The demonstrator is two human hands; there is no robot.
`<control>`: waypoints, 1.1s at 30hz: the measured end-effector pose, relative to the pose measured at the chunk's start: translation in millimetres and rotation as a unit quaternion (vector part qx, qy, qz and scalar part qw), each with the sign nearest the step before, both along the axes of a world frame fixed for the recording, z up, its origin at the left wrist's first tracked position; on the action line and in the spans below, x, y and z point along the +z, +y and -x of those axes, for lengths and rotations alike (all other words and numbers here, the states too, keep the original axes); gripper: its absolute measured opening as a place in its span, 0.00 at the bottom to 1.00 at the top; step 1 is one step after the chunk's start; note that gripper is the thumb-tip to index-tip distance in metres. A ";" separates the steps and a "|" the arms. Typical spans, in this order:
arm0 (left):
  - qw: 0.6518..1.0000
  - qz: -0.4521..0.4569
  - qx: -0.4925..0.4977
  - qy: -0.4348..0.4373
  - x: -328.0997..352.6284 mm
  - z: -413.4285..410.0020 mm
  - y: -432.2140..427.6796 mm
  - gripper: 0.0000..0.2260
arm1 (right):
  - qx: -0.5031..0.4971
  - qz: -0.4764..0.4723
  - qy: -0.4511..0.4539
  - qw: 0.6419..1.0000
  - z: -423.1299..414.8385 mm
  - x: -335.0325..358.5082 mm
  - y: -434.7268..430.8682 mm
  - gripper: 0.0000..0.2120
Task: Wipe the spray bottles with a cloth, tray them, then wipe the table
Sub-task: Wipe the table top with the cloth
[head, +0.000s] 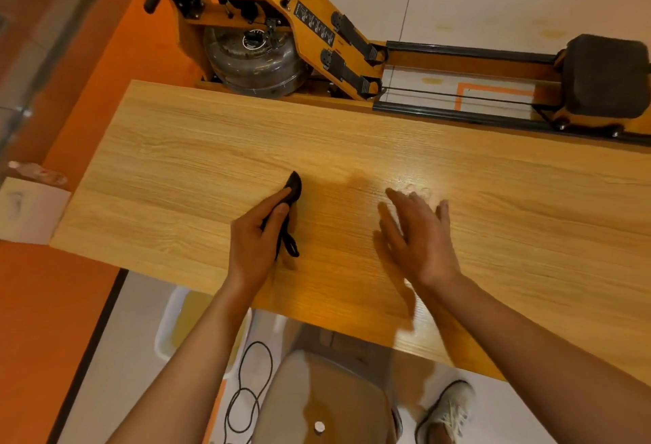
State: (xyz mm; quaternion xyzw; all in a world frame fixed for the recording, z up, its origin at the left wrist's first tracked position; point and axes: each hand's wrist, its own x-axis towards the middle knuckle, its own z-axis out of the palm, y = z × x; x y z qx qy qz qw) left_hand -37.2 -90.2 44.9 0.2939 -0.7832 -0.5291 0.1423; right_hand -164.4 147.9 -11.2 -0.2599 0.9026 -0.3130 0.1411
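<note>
The left hand (255, 241) had its grip closed around a black cloth (292, 197), pressing it on the wooden worktop (493, 197) near the centre. The right hand (419, 236), at 3 o'clock from it, was released, fingers spread above the wood. At 12 o'clock stood a wooden rowing machine (317, 42); orange floor (45, 302) lay at 9 o'clock.

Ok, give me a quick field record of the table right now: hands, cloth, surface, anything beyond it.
left hand: gripping a black cloth, pressed on the table
right hand: open, fingers spread, low over the table, holding nothing
table surface: light wood, no spray bottles or tray on it
beyond far edge: wooden rowing machine
near edge, floor: black cable
</note>
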 end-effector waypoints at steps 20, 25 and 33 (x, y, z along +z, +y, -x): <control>0.972 -0.203 -0.085 0.078 193.6 39.0 102.3 0.10 | -0.024 0.277 -0.132 0.951 -5.9 228.3 26.4 0.04; 0.962 -0.231 -0.128 0.061 235.6 44.3 123.2 0.17 | -0.040 0.309 -0.125 0.942 9.8 287.5 56.4 0.12; 0.958 -0.200 -0.202 0.021 294.8 35.7 185.9 0.39 | -0.018 0.299 -0.089 0.950 42.0 361.6 122.2 0.07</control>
